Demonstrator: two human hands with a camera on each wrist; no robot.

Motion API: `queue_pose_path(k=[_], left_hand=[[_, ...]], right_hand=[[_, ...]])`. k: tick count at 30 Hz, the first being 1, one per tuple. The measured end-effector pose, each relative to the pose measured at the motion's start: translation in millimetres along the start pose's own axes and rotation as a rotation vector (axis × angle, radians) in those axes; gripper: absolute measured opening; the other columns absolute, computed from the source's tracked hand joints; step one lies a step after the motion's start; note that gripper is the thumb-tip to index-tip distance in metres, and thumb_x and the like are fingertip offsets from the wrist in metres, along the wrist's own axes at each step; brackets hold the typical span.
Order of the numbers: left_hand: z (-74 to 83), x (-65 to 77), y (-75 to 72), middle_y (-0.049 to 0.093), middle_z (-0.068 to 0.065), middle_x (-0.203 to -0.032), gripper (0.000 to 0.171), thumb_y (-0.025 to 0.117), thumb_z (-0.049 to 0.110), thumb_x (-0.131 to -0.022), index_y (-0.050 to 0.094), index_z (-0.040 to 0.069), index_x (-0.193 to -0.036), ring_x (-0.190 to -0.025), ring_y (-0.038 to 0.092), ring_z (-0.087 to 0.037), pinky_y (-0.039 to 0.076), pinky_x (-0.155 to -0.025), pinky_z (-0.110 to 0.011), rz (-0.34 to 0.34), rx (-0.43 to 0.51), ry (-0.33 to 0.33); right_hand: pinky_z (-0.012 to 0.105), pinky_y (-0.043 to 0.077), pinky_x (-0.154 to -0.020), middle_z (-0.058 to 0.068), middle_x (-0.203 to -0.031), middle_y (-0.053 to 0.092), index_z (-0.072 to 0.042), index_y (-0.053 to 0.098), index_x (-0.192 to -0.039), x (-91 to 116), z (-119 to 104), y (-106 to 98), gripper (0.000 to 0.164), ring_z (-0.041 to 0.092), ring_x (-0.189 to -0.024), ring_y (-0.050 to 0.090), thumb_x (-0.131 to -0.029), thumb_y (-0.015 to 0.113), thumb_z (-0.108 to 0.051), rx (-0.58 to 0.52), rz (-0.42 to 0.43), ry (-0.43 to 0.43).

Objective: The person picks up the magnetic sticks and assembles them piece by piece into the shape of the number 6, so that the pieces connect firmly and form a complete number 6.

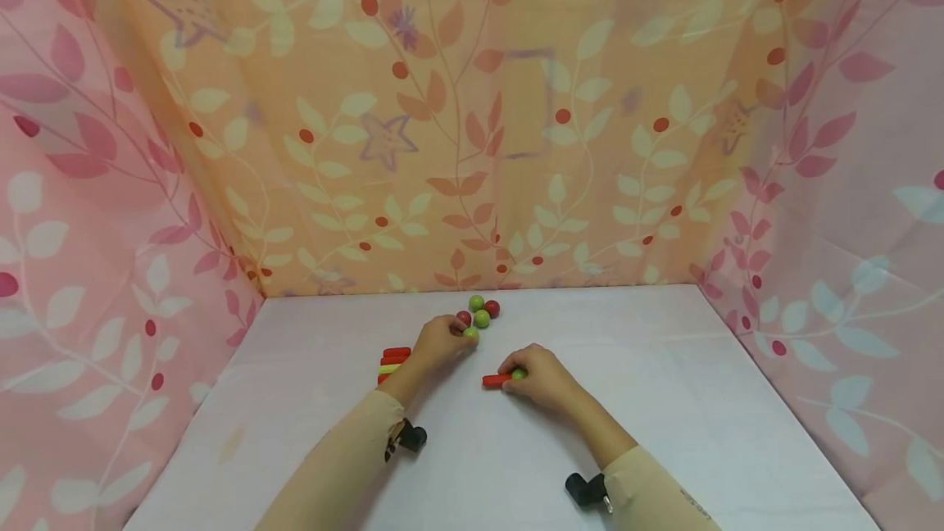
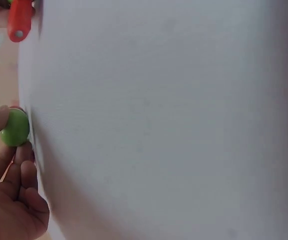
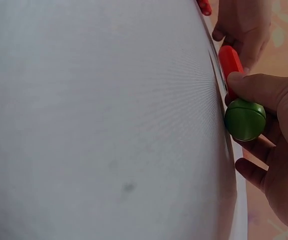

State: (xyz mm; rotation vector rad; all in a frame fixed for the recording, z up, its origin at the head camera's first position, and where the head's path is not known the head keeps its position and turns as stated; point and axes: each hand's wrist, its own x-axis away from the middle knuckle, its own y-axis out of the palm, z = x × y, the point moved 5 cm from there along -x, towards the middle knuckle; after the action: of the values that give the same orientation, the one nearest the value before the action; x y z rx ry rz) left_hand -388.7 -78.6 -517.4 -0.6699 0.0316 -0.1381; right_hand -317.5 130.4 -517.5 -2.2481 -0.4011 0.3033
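My left hand (image 1: 440,342) pinches a small green ball (image 1: 471,336) between thumb and fingers, near a cluster of red and green balls (image 1: 482,319) at the back of the table. In the left wrist view this ball (image 2: 15,128) is close to the white surface. Closer to the front, my right hand (image 1: 544,377) grips a red stick (image 1: 496,381) with a green ball (image 1: 519,373) at its hand end. The right wrist view shows the thumb on the stick (image 3: 229,60) and a groove round the ball (image 3: 245,120). Whether stick and ball are joined I cannot tell.
Several red and yellow-green sticks (image 1: 388,368) lie side by side left of my left forearm, which partly covers them. A white cloth covers the table (image 1: 627,334). Patterned curtains (image 1: 472,105) stand behind it and on both sides.
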Motion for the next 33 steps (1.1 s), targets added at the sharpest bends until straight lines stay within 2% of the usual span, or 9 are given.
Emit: queue_pose_path(k=[6,11,16,20,25,33], left_hand=[[4.6,12.9,-7.5,0.068,-0.002,-0.097,0.034,0.085,0.027,-0.084,0.071,0.008,-0.108,-0.091,0.061,-0.019,0.055,-0.081,-0.032,-0.010,0.003,0.031],[7.8,33.4,-14.7,0.069,-0.002,-0.100,0.031,0.083,0.028,-0.086,0.071,0.010,-0.109,-0.092,0.061,-0.019,0.055,-0.081,-0.031,-0.035,0.018,0.037],[2.6,55.0,-15.7,0.068,0.000,-0.106,0.033,0.082,0.032,-0.088,0.071,0.015,-0.113,-0.095,0.059,-0.020,0.056,-0.080,-0.031,-0.079,0.032,0.005],[-2.7,67.8,-14.7,0.068,0.000,-0.107,0.033,0.081,0.031,-0.088,0.071,0.015,-0.114,-0.095,0.059,-0.020,0.056,-0.078,-0.032,-0.097,0.037,0.019],[-8.4,75.9,-11.9,0.067,0.000,-0.103,0.032,0.081,0.028,-0.088,0.071,0.013,-0.115,-0.093,0.059,-0.020,0.056,-0.079,-0.031,-0.138,0.067,0.037],[-7.1,77.5,-6.6,0.068,0.000,-0.103,0.032,0.081,0.023,-0.088,0.070,0.012,-0.116,-0.092,0.060,-0.019,0.056,-0.081,-0.031,-0.179,0.074,0.044]], right_hand=[[0.040,0.050,-0.090,-0.013,-0.093,0.069,-0.025,0.078,-0.097,-1.1,0.1,0.0,0.016,0.012,-0.095,0.058,-0.083,0.086,-0.022,0.001,0.005,-0.014],[0.042,0.049,-0.092,-0.015,-0.091,0.069,-0.026,0.078,-0.097,-3.0,1.0,0.6,0.016,0.012,-0.095,0.057,-0.084,0.086,-0.024,0.031,0.004,-0.021],[0.043,0.048,-0.093,-0.014,-0.092,0.069,-0.026,0.078,-0.098,-2.5,0.6,0.7,0.016,0.013,-0.096,0.057,-0.084,0.085,-0.024,0.040,-0.001,-0.009],[0.043,0.048,-0.093,-0.014,-0.093,0.069,-0.026,0.078,-0.099,-1.4,-0.1,0.5,0.016,0.013,-0.096,0.056,-0.084,0.085,-0.024,0.035,-0.002,-0.002],[0.043,0.047,-0.093,-0.013,-0.093,0.068,-0.026,0.078,-0.098,-1.9,1.6,-0.3,0.015,0.013,-0.095,0.056,-0.085,0.085,-0.023,0.022,0.009,0.002],[0.044,0.047,-0.094,-0.014,-0.092,0.069,-0.026,0.078,-0.097,-1.9,1.3,0.5,0.015,0.013,-0.096,0.057,-0.084,0.085,-0.024,0.021,0.013,-0.005]])
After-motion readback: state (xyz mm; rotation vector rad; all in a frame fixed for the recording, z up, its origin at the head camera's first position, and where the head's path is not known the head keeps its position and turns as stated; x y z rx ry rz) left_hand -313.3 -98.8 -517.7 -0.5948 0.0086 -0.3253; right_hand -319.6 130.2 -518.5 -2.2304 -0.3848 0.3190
